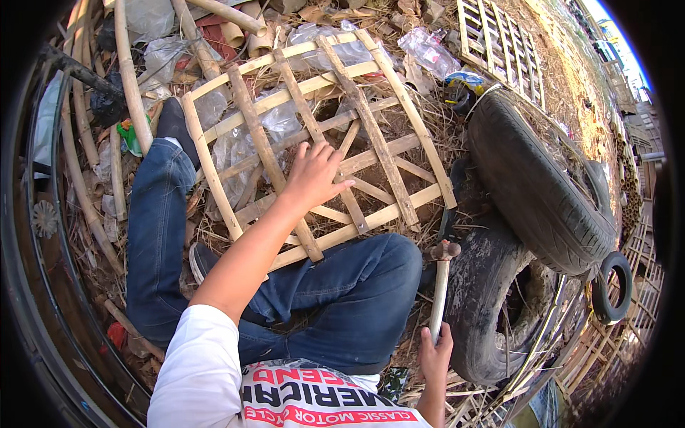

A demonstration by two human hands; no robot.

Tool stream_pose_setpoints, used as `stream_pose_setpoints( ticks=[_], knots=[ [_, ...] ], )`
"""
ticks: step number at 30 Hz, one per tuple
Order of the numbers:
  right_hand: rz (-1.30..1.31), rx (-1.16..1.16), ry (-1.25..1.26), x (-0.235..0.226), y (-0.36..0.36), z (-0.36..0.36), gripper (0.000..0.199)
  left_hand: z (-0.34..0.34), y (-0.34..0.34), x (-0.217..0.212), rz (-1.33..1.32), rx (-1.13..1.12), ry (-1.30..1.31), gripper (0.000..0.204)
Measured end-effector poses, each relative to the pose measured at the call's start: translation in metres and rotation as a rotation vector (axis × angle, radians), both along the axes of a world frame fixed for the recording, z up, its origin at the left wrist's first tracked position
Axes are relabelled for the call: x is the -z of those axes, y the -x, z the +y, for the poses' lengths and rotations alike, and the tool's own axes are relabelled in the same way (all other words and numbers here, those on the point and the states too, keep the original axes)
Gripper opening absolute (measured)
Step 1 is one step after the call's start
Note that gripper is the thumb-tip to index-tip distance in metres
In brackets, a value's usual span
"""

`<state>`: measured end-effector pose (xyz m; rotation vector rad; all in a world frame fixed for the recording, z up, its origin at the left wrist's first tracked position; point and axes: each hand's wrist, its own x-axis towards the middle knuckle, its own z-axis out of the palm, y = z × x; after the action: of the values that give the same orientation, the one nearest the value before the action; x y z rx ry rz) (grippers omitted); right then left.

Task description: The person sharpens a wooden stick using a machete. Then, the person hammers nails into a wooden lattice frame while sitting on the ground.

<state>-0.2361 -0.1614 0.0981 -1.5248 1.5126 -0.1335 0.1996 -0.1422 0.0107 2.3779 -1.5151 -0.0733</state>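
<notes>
A lattice panel of pale bamboo or wooden slats point(374, 134) lies across the ground in front of me, its near edge by my bent knee. My left hand point(314, 175) rests palm down on a crossing near the panel's middle, thumb stretched out to the right and fingers lying over the slats. In my right hand point(435, 349), low on the right, is a hammer point(441, 292). The fingers wrap the lower end of its pale handle, and its rusty head points up and away, to the right of the panel and apart from it.
Worn tyres point(542, 182) are heaped on the right, with a small tyre point(611, 288) beyond. A second lattice panel point(503, 50) lies at the far right. Bamboo poles point(132, 78), plastic bags point(158, 60) and a clear bottle point(430, 53) litter the ground. A dark metal frame point(61, 250) stands at left.
</notes>
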Motion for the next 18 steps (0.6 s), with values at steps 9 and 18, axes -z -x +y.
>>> stream_pose_setpoints(
  ticks=[9,18],
  knots=[
    [-0.110,0.087,-0.125,0.016,0.029,0.027,0.021,0.028,0.016,0.027,-0.024,-0.314,-0.015,0.055],
    [-0.138,0.056,-0.150,0.054,0.035,0.028,0.021,0.017,0.002,0.011,-0.035,-0.249,-0.086,0.062]
  ],
)
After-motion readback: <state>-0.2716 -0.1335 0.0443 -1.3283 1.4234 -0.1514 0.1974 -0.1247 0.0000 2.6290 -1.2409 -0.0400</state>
